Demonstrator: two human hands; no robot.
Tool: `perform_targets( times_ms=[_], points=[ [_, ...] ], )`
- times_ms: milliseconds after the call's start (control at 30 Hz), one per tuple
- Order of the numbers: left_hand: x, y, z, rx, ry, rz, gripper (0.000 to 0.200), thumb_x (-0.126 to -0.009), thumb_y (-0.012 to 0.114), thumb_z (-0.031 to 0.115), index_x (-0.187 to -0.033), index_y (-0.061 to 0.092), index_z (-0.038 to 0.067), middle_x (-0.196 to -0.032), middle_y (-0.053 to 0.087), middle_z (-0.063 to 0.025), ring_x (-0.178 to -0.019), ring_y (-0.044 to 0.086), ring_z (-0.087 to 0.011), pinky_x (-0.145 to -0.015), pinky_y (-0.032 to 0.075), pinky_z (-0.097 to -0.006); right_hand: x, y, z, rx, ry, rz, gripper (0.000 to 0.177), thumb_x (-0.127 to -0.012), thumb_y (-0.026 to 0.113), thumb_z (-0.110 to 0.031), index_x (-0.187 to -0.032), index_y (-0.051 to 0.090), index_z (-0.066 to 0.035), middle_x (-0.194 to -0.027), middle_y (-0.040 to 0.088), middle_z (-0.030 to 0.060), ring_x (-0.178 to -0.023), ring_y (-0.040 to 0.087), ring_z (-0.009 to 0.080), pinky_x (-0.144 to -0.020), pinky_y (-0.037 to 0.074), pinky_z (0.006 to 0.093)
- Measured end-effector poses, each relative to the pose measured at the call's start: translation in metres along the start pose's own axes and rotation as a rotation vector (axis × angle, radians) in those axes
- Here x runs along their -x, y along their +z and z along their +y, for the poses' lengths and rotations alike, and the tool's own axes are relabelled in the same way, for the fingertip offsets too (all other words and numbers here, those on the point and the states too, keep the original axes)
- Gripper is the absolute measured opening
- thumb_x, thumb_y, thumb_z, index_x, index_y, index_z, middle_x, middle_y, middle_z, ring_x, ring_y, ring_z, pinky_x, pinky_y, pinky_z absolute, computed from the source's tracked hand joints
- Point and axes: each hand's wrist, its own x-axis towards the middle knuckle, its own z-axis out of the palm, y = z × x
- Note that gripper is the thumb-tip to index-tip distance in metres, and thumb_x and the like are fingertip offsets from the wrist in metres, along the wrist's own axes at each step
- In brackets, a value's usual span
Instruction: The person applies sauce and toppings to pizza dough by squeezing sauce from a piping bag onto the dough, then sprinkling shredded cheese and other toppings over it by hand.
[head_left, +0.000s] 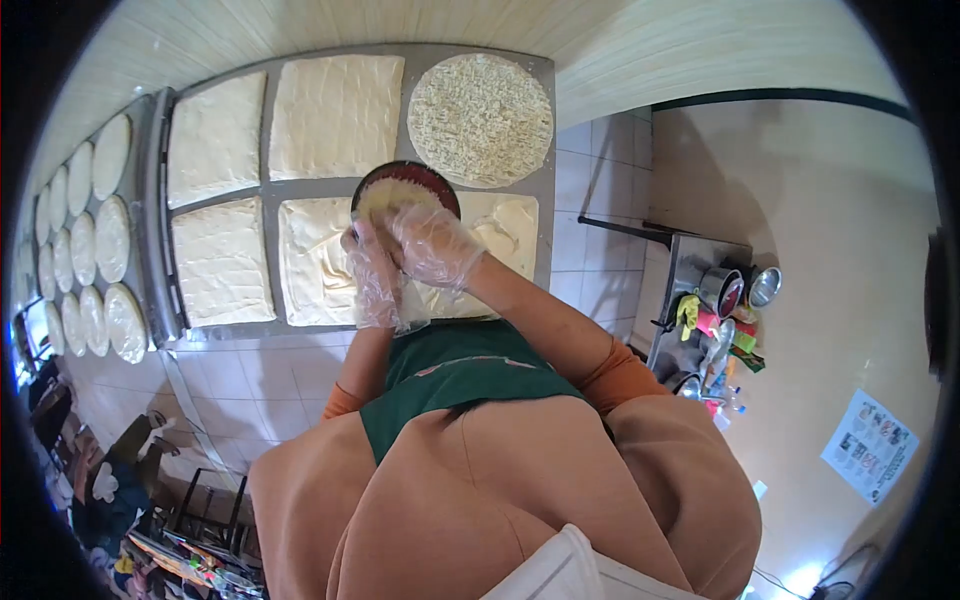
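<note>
A dark bowl with a red inside (437,180) is held over the near row of dough sheets, with pale grated cheese (388,194) in it. My left hand (375,275), in a clear plastic glove, grips the bowl's near left side. My right hand (435,243), gloved the same way, reaches into the bowl with fingers curled over the cheese; its fingertips are hidden. Below the hands lies a dough sheet (312,265) spread with cream. Part of another cream-coated piece (515,225) shows to the right. A round sheet (481,120) covered in grated cheese lies at the far right.
Several rectangular dough sheets (337,115) lie on the grey table (268,150). Oval dough pieces (112,240) under plastic cover a tray at left. At right, a metal stand (690,262) holds pots and utensils. A paper notice (870,447) is on the wall.
</note>
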Motion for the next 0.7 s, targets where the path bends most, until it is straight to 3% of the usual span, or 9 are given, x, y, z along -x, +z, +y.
perform_targets(
  times_ms=[100,200,300,400,467,533,600,667,700],
  points=[
    [0.032,-0.015,-0.012,0.060,-0.051,-0.011,0.077,-0.095,0.036,0.059,-0.125,0.040,-0.012,-0.103,0.060,-0.0221,-0.090,0.061,-0.0275,-0.075,0.051,-0.0341,0.025,-0.010,-0.002,-0.331,-0.130,-0.198,0.025,-0.080,0.064,-0.020,-0.098,0.065,-0.003,-0.089,0.066,0.0159,-0.083,0.063,0.0326,-0.076,0.049,0.0427],
    [0.075,-0.008,-0.020,0.290,-0.068,-0.083,0.073,-0.095,0.037,0.058,-0.125,0.042,-0.009,-0.103,0.060,-0.0194,-0.090,0.061,-0.0249,-0.075,0.052,-0.0340,0.055,-0.022,-0.001,-0.523,-0.064,-0.435,0.025,-0.081,0.062,-0.018,-0.100,0.064,-0.002,-0.083,0.065,0.0164,-0.078,0.064,0.0287,-0.073,0.050,0.0399],
    [0.107,0.004,-0.020,0.377,-0.061,-0.140,0.070,-0.095,0.037,0.058,-0.127,0.043,-0.003,-0.107,0.059,-0.0173,-0.091,0.062,-0.0242,-0.073,0.054,-0.0347,0.075,-0.032,0.009,-0.685,0.009,-0.350,0.023,-0.082,0.063,-0.016,-0.098,0.065,0.000,-0.079,0.064,0.0114,-0.071,0.063,0.0209,-0.067,0.050,0.0352],
    [0.147,0.019,0.007,0.476,-0.088,-0.077,0.070,-0.094,0.036,0.061,-0.130,0.043,0.000,-0.113,0.058,-0.0161,-0.096,0.062,-0.0256,-0.073,0.055,-0.0353,0.076,-0.053,0.034,-1.342,0.200,-0.292,0.022,-0.082,0.067,-0.016,-0.095,0.065,0.002,-0.075,0.061,0.0042,-0.066,0.058,0.0132,-0.061,0.048,0.0293],
    [0.163,0.024,0.021,0.529,-0.125,-0.012,0.072,-0.093,0.037,0.061,-0.130,0.044,0.000,-0.114,0.058,-0.0163,-0.099,0.062,-0.0262,-0.074,0.055,-0.0354,0.070,-0.079,0.059,-1.537,0.326,-0.133,0.021,-0.081,0.068,-0.014,-0.094,0.066,0.001,-0.074,0.058,-0.0003,-0.064,0.053,0.0092,-0.059,0.046,0.0250],
    [0.164,0.014,0.012,0.481,-0.142,0.040,0.071,-0.095,0.034,0.060,-0.132,0.043,0.001,-0.118,0.058,-0.0159,-0.104,0.061,-0.0264,-0.080,0.055,-0.0356,0.050,-0.076,0.112,-1.223,0.458,0.088,0.022,-0.078,0.072,-0.023,-0.084,0.069,-0.002,-0.076,0.065,0.0053,-0.061,0.058,0.0138,-0.057,0.048,0.0285],
    [0.168,-0.005,-0.003,0.434,-0.055,0.030,0.068,-0.096,0.032,0.058,-0.133,0.043,0.002,-0.120,0.058,-0.0156,-0.104,0.062,-0.0261,-0.083,0.054,-0.0368,0.033,-0.074,0.160,-0.618,0.528,0.211,0.028,-0.079,0.067,-0.030,-0.087,0.070,-0.004,-0.073,0.065,0.0059,-0.065,0.062,0.0186,-0.059,0.050,0.0328],
    [0.166,-0.020,-0.032,0.625,-0.037,0.069,0.063,-0.098,0.028,0.057,-0.134,0.044,0.008,-0.121,0.060,-0.0121,-0.103,0.064,-0.0236,-0.080,0.056,-0.0369,-0.037,0.044,0.344,-0.223,0.452,0.258,0.031,-0.084,0.060,-0.027,-0.094,0.069,0.001,-0.094,0.069,0.0133,-0.086,0.067,0.0246,-0.075,0.053,0.0375],
    [0.188,-0.030,-0.013,0.646,-0.055,0.107,0.063,-0.098,0.028,0.057,-0.134,0.044,0.008,-0.120,0.060,-0.0116,-0.102,0.064,-0.0238,-0.080,0.056,-0.0370,-0.049,0.034,0.349,0.009,0.469,0.195,0.029,-0.085,0.057,-0.025,-0.095,0.070,-0.001,-0.094,0.069,0.0129,-0.088,0.067,0.0271,-0.076,0.053,0.0394]
  ],
)
